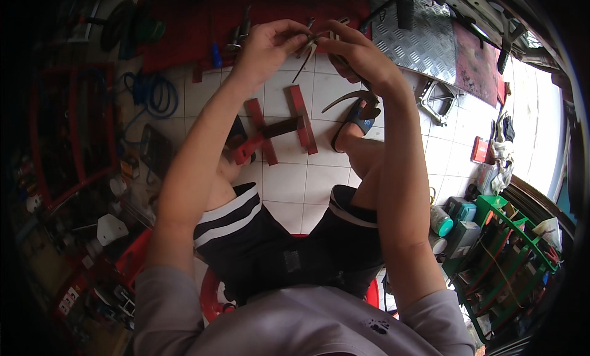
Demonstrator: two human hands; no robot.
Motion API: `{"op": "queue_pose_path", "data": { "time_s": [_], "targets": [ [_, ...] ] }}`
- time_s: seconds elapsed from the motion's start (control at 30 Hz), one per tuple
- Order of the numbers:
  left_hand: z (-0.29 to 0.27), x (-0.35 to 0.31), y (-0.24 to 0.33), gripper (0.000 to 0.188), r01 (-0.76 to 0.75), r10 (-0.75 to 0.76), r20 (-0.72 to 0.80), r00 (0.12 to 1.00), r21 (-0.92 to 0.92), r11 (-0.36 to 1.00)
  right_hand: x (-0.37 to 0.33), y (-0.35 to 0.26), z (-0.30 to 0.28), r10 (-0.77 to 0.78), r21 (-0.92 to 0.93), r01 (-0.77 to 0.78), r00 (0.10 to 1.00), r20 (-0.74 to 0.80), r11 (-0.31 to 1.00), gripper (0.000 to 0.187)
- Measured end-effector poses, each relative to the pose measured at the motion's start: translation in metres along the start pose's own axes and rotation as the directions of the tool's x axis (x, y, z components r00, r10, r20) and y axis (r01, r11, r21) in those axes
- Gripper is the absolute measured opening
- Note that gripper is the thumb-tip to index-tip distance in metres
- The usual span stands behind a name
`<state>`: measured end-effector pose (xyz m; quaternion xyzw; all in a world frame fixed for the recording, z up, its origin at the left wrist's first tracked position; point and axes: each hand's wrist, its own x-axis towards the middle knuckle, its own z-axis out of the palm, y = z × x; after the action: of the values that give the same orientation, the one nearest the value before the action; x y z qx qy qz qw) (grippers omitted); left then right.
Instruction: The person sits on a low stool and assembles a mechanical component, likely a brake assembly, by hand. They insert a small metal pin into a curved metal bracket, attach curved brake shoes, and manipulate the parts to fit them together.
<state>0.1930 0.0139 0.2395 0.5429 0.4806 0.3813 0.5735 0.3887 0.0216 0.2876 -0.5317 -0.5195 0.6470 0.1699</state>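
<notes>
My left hand [267, 45] and my right hand [353, 51] are both raised over the tiled floor, and their fingertips meet on a small metal part [313, 41] with thin prongs. A thin dark rod [302, 64] hangs down from it. Below the hands, a red H-shaped metal frame [279, 131] lies on the white tiles between my feet. My right foot wears a blue and black sandal [356, 119]. I sit on a red stool [212, 294], in dark shorts with white stripes.
A red mat [196, 18] with tools lies beyond the hands. A checker-plate metal sheet [424, 36] is at the upper right. A blue hose coil [157, 98] and a red rack [61, 128] are left. A green crate [510, 257] and bottles stand right.
</notes>
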Motion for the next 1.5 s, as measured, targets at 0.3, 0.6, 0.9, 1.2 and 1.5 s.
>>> {"op": "queue_pose_path", "data": {
  "time_s": [0.3, 0.6, 0.9, 1.2, 1.5],
  "targets": [
    [0.007, 0.01, -0.018, 0.023, -0.048, 0.051, 0.147, 0.988, -0.028, 0.998, 0.004, 0.006, -0.007, 0.063, 0.063, -0.067, 0.996, 0.063, 0.996, 0.037],
    [0.011, 0.044, -0.033, 0.023, 0.124, -0.116, 0.044, 0.992, -0.385, 0.914, -0.008, 0.008, -0.031, 0.093, 0.12, -0.082, 0.992, -0.089, 0.989, 0.024],
    [0.003, 0.088, -0.034, 0.02, 0.087, -0.036, 0.09, 0.995, -0.664, 0.743, -0.02, 0.024, -0.071, 0.063, 0.132, -0.029, 0.963, -0.262, 0.991, 0.026],
    [0.002, 0.151, -0.149, 0.017, 0.448, -0.418, 0.163, 0.893, -0.398, 0.801, -0.027, 0.03, -0.095, 0.093, 0.062, -0.076, 0.933, -0.347, 0.995, 0.032],
    [0.049, 0.15, -0.229, 0.019, 0.161, -0.08, -0.141, 0.987, 0.814, 0.558, -0.043, 0.044, -0.124, 0.143, 0.285, -0.023, 0.901, -0.409, 0.958, 0.028]
  ]
}}
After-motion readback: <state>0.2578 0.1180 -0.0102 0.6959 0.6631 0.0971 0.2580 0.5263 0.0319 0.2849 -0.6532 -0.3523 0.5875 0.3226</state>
